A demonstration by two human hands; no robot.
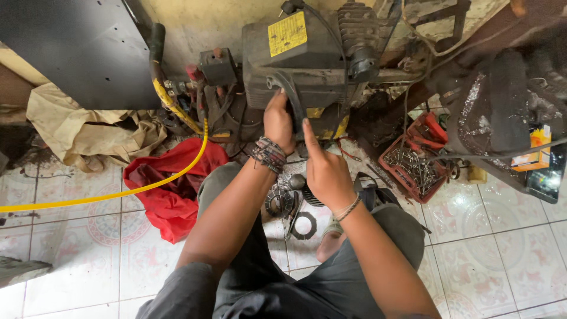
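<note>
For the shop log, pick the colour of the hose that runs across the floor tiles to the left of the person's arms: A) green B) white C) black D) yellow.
D: the hose curving over the tiles and the red cloth up toward the dark machine is yellow, left of the left hand, whose fingers rest on the machine's belt.

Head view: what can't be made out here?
- Left hand fingertips: hidden behind the black belt on the machine.
- Right hand grip: seen from behind, palm hidden.
- Red crate contents: too small to identify.
- Yellow hose: cut off at left edge.
</note>
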